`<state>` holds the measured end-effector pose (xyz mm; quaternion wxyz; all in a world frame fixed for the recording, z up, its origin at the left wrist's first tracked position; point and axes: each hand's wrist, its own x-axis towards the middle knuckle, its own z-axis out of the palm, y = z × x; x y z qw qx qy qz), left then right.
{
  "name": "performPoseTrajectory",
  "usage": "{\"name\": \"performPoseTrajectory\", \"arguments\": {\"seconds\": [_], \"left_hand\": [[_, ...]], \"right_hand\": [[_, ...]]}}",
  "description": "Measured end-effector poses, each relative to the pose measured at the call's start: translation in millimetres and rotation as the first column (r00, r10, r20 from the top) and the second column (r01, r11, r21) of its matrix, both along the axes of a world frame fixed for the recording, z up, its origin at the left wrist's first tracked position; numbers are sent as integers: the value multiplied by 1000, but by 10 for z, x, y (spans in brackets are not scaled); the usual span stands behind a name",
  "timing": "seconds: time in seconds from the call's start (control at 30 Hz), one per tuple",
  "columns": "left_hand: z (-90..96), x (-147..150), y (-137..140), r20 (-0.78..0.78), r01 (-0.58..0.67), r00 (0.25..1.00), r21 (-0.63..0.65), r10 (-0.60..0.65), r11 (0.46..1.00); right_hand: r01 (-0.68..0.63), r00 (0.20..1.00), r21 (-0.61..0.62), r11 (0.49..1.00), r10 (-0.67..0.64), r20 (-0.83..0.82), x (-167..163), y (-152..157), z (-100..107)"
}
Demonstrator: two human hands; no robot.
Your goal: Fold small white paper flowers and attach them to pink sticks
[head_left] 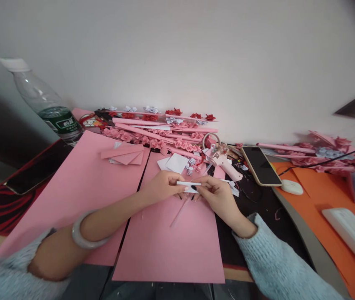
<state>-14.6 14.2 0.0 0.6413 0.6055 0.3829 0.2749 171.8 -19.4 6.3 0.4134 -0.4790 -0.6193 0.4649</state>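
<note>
So, left hand [165, 183] is pinching one end of a small white paper [191, 190] btwn thumb and fingers, w/ the right hand [216, 193] pinching the other end likewise. Both thumbs are on the near face, fingertips tucked under, prob. b/c a two-ended grip holds such a thin piece level. Its top edge, btwn the hands, looks rolled or folded over; can't tell which. Paper's directly over a pink sheet [168, 246], which prob. doubles as a clean work mat. Just below the hands a thin clear strip [179, 213] slants twd the wearer; can't tell if it's held or only lying there.

Back from the right hand, the knit sleeve [265, 246] stops near the wrist; back from the left, a pale bangle [76, 231] sits well up the forearm, so prob. neither gets in the way.

Just beyond the left hand: loose white squares [178, 163], likely put there for easy reach. Farther left of that hand, folded pink pieces [129, 154] lie fanned in a pile. Beyond the right hand, a pink gun-shaped tool [227, 164], poss. for glue, has its grip end nearest the hand, handy for a quick grab. Right of it, a phone [261, 166] lies face up, out of the way.

Farthest beyond both hands, pink paper tubes [140, 130] and paper flowers [155, 143] line the wall [177, 50], prob. stacked back there to save working room. Well left of the left hand, a bottle [52, 104] stands capped, approx. at the wall, prob. to avoid knocks/spills.
</note>
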Motion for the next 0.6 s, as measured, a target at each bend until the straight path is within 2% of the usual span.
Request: {"name": "performPoseTrajectory", "arguments": {"seconds": [0.17,0.37,0.47,0.6], "left_hand": [[3,-5,-26,10,21,1000,-6,-21,1000],[31,-4,-87,-50,125,991,87,-121,988],[58,-6,-114,-96,178,982,142,-165,974],[53,-14,-119,-101,236,969,120,-224,964]], "right_hand": [[-47,989,58,997,39,144,24,4,-39],[-243,909,179,953,160,384,-8,-30,25],[-332,880,211,919,221,422,-22,-43,52],[-333,884,232,914,217,415,-16,-56,64]]}}
